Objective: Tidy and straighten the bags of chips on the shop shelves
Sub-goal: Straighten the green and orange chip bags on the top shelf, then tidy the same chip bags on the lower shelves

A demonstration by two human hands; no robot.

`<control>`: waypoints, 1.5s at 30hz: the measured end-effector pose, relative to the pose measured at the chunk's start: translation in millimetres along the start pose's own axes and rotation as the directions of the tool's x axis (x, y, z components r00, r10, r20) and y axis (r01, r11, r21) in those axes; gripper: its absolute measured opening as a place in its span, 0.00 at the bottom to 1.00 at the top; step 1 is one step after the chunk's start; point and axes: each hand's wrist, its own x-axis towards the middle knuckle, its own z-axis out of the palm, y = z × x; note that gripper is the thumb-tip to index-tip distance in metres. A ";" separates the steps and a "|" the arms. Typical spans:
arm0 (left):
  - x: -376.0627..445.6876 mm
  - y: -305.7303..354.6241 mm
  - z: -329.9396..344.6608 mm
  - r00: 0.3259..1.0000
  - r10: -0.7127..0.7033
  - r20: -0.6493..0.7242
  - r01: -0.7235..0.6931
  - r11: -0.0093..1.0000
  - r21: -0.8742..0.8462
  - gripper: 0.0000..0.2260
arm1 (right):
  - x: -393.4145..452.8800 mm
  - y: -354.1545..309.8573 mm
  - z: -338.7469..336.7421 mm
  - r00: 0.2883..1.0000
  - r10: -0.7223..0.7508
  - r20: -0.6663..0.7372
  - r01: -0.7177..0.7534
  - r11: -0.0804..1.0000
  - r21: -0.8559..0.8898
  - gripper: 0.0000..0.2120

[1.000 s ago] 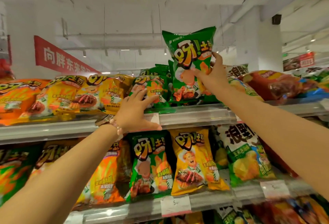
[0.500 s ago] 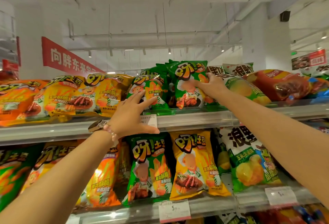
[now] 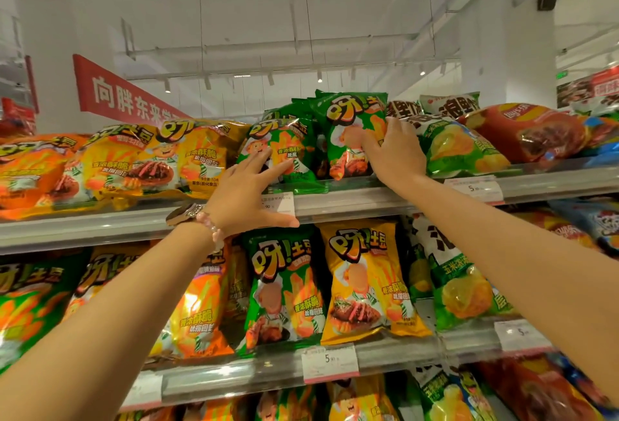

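On the top shelf [image 3: 351, 201] stand green chip bags among yellow and orange ones. My right hand [image 3: 390, 149] grips a green bag [image 3: 345, 132] by its right side; the bag stands upright on the shelf, against other green bags behind it. My left hand [image 3: 249, 193] has straight, spread fingers resting on the front of a neighbouring green bag [image 3: 284, 149] that leans back, with the thumb over the shelf's price rail.
Yellow bags [image 3: 187, 156] and orange bags [image 3: 30, 172] lie to the left, light green bags [image 3: 462, 149] and a red bag [image 3: 532, 134] to the right. The lower shelf [image 3: 268, 377] holds more upright bags and price tags. A red banner [image 3: 124, 99] hangs behind.
My right hand brought the green bag down from high in the air onto the top shelf among the other green bags. My left hand slid up onto the neighbouring green bag.
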 end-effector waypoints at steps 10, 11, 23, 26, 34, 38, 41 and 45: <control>-23.8 18.4 5.1 0.996 0.007 -0.091 -0.007 1.000 0.003 0.40 | -27.5 -5.1 -16.2 0.992 -0.125 0.020 0.119 0.978 0.173 0.33; -31.2 21.7 9.6 0.992 0.011 -0.124 -0.011 1.000 0.000 0.38 | -38.6 -5.3 -18.3 0.985 -0.174 -0.007 0.172 0.962 0.212 0.33; -127.2 53.1 112.2 0.983 0.063 -0.171 -0.074 0.995 -0.061 0.35 | -168.0 30.9 7.8 0.904 -0.353 0.242 0.276 0.913 0.302 0.16; -132.2 50.9 138.7 0.994 -0.070 0.087 0.073 0.997 -0.028 0.51 | -171.7 43.9 20.3 0.902 -0.175 0.395 0.141 0.983 0.115 0.31; -129.1 46.1 163.5 0.957 -0.162 0.242 0.152 0.987 0.059 0.58 | -171.0 75.5 41.2 0.781 0.045 0.623 -0.070 0.997 0.016 0.53; -129.7 49.2 165.3 0.952 -0.171 0.253 0.155 0.985 0.082 0.58 | -173.5 82.2 48.1 0.783 0.029 0.621 -0.091 0.993 0.069 0.52; -131.9 50.3 164.9 0.950 -0.173 0.260 0.158 0.984 0.077 0.57 | -174.6 83.8 50.1 0.813 0.015 0.582 -0.077 0.994 0.081 0.52; -133.9 50.4 164.6 0.952 -0.168 0.256 0.160 0.986 0.053 0.56 | -176.6 84.8 50.8 0.847 0.014 0.531 -0.094 0.988 0.125 0.50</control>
